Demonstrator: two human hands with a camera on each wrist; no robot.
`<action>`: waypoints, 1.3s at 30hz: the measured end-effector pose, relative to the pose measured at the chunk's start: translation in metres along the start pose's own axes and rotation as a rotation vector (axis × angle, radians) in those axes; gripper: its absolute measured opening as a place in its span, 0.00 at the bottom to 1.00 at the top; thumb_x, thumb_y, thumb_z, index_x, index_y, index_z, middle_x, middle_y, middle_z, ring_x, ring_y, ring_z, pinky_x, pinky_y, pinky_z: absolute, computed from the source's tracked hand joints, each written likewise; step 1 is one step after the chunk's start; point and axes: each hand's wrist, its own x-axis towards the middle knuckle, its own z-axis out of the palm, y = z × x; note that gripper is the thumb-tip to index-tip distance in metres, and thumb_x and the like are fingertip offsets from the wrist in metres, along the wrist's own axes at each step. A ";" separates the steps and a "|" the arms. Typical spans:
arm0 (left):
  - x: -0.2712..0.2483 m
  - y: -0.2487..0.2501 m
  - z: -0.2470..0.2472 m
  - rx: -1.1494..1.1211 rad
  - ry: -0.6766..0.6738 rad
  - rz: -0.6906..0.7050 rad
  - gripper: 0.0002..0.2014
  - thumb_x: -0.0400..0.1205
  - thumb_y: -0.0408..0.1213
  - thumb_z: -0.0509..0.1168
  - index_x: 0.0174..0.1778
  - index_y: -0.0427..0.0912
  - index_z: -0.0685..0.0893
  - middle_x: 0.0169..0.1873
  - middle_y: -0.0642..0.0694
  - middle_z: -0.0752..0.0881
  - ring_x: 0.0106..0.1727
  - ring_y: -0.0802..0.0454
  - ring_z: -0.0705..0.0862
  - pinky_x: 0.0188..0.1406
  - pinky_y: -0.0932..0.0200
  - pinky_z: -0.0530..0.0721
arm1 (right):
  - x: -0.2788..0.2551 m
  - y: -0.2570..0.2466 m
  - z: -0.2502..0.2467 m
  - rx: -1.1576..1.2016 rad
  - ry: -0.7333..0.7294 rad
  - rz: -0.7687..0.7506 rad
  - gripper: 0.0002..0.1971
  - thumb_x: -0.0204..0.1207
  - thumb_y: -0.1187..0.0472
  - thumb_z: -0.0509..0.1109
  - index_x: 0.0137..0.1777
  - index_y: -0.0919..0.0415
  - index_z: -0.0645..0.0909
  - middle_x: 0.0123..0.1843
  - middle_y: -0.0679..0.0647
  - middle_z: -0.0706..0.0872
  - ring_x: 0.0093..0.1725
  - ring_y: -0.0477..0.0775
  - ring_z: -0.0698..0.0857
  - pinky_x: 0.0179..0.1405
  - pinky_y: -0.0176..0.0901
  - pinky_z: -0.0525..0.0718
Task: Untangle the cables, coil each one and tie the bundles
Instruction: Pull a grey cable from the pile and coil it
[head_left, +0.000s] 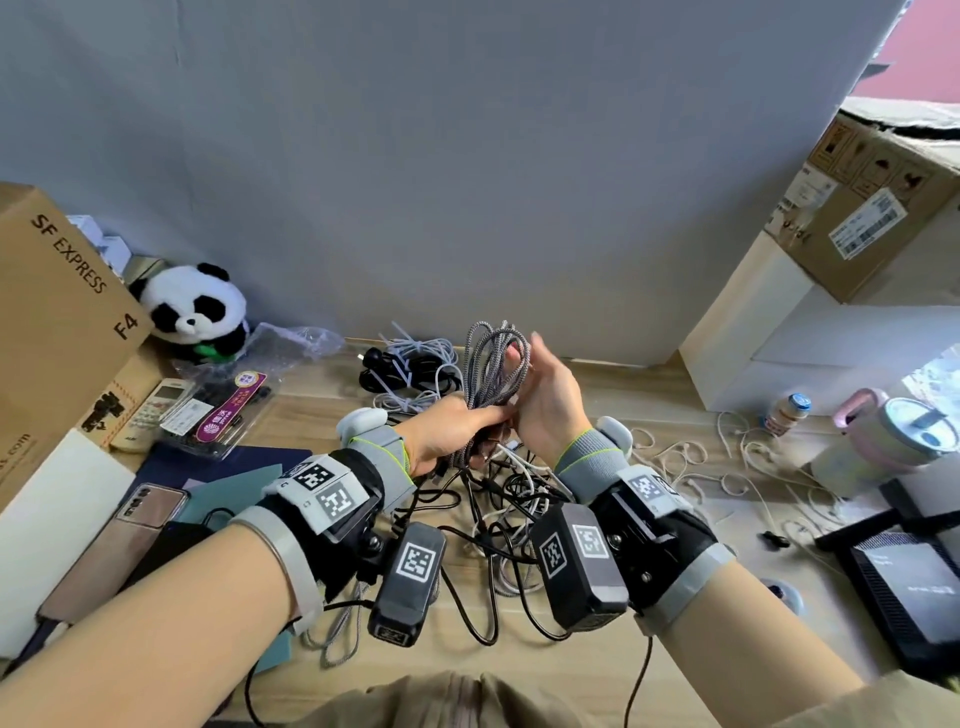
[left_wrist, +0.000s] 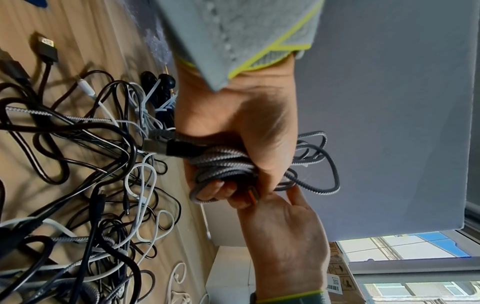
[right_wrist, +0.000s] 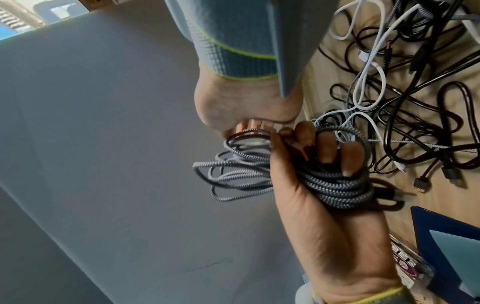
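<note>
a grey braided cable, wound into a loose coil, is held up above the table, in front of the grey wall. the left hand grips the coil's lower end, fingers curled round the bunched strands, a black plug sticking out of the fist. the right hand stands against the coil's side, fingers up along the loops; whether it grips them i cannot tell. under the hands lies a tangle of black and white cables. behind it, two bundles already tied with white ties. a toy panda sits far left by a carton; a phone lies near the left forearm.
</note>
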 end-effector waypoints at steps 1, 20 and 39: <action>0.001 0.000 0.000 0.011 0.024 0.003 0.10 0.84 0.37 0.62 0.37 0.38 0.81 0.25 0.48 0.82 0.24 0.55 0.77 0.20 0.64 0.75 | -0.002 -0.001 -0.001 -0.034 -0.066 0.019 0.26 0.82 0.40 0.56 0.61 0.63 0.80 0.54 0.57 0.88 0.56 0.58 0.86 0.62 0.52 0.81; 0.009 0.010 0.015 0.452 -0.178 0.057 0.08 0.84 0.24 0.54 0.40 0.32 0.76 0.28 0.42 0.85 0.29 0.45 0.85 0.30 0.61 0.86 | 0.004 -0.004 -0.003 -0.078 -0.066 -0.104 0.07 0.81 0.74 0.61 0.49 0.65 0.80 0.34 0.53 0.90 0.29 0.51 0.87 0.35 0.40 0.88; 0.008 -0.007 0.011 0.018 -0.377 -0.232 0.05 0.83 0.30 0.60 0.43 0.34 0.77 0.34 0.41 0.84 0.20 0.52 0.81 0.10 0.69 0.70 | 0.006 -0.008 -0.021 0.240 -0.032 0.099 0.26 0.82 0.46 0.60 0.22 0.53 0.64 0.18 0.45 0.57 0.13 0.42 0.56 0.09 0.33 0.56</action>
